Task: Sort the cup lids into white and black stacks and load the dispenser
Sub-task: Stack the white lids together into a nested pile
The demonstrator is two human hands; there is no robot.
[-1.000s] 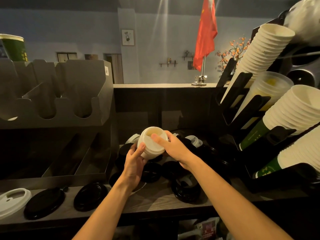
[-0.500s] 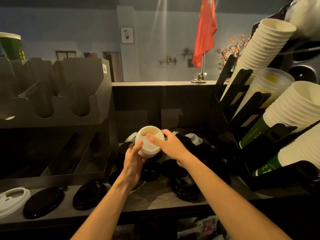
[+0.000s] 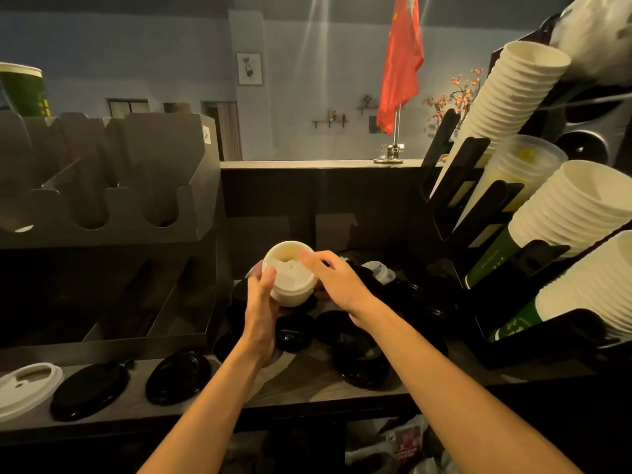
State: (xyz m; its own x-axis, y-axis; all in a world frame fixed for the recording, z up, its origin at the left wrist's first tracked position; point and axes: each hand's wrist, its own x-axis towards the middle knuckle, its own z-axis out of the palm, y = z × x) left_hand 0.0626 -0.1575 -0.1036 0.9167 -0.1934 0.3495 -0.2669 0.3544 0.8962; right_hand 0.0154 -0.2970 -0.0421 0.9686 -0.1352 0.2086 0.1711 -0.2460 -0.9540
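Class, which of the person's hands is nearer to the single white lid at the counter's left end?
Left. Both grip a lid stack: the left hand is right of the white lid, the right hand farther right.

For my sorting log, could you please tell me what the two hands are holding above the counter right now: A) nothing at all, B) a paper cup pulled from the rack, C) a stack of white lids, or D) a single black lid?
C: the left hand and the right hand grip a stack of white lids between them, above the loose black lids on the counter.
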